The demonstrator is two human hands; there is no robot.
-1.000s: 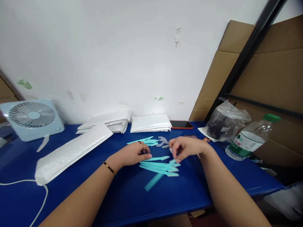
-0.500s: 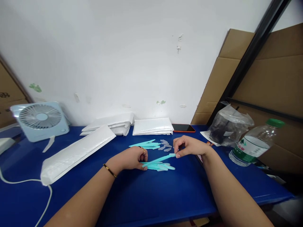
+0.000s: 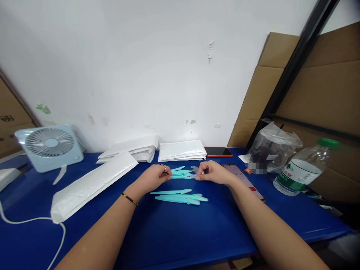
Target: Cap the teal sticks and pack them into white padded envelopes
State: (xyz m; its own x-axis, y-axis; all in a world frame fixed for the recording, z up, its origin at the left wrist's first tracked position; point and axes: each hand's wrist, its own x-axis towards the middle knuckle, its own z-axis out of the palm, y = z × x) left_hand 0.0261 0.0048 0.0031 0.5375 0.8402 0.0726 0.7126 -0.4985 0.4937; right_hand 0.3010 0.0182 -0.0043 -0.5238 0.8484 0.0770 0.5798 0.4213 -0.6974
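Observation:
Several thin turquoise sticks [image 3: 180, 200] with pale covers at their right ends lie in a near pile on the blue table. Behind them is a second group of turquoise sticks [image 3: 181, 173]. My left hand [image 3: 157, 177] pinches the left end of a turquoise stick in that rear group. My right hand [image 3: 210, 172] has thumb and forefinger closed on a small translucent cover [image 3: 192, 176] at the group's right side. More translucent covers [image 3: 194, 169] lie just behind, partly hidden by my right hand.
White padded envelopes [image 3: 182, 150] and a dark phone [image 3: 218, 152] are at the back. Left are a blue fan [image 3: 51, 143] and a long white packet [image 3: 92, 187]. Right are a lit phone [image 3: 244, 180], a bagged cup [image 3: 272, 146] and a bottle [image 3: 303, 168].
Both hands have moved back from the near pile to the rear group. The stick held between them now lies on the near pile. The lit phone has come into fuller view.

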